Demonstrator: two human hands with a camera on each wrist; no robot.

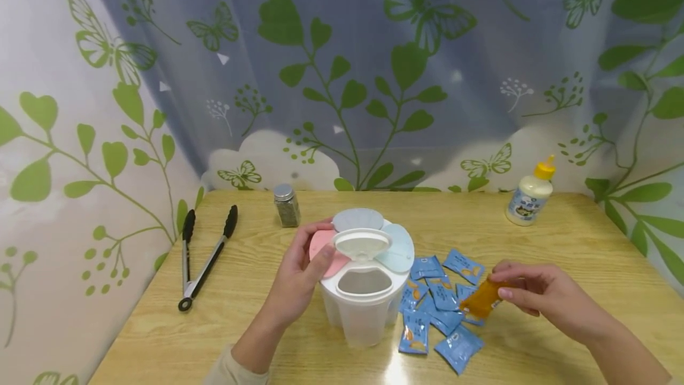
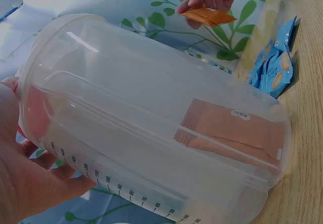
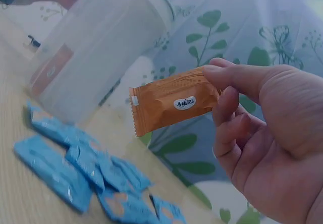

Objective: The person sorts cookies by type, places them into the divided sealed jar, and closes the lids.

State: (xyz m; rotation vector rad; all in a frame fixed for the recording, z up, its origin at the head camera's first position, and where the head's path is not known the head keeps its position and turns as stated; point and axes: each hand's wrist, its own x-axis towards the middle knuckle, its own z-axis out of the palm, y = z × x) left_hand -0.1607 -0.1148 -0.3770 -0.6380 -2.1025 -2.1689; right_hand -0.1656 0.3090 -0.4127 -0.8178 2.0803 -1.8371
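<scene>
A clear plastic storage container (image 1: 364, 321) with a white rim and pink, grey and blue lid segments stands on the table; its front flap (image 1: 362, 245) is raised over an opening. My left hand (image 1: 291, 284) grips its left side at the top, thumb on the pink segment. Inside, near the bottom, lies an orange snack packet (image 2: 234, 130). To the right, my right hand (image 1: 550, 299) pinches another orange snack packet (image 3: 176, 103) by one end between thumb and fingers. That packet is raised over a pile of blue snack packets (image 1: 443, 294) beside the container.
Black-tipped metal tongs (image 1: 205, 272) lie spread at the left. A small spice jar (image 1: 287, 207) with a grey cap stands behind the container. At the back right is a white bottle (image 1: 529, 199) with a yellow nozzle. A patterned curtain (image 1: 342, 76) borders the table.
</scene>
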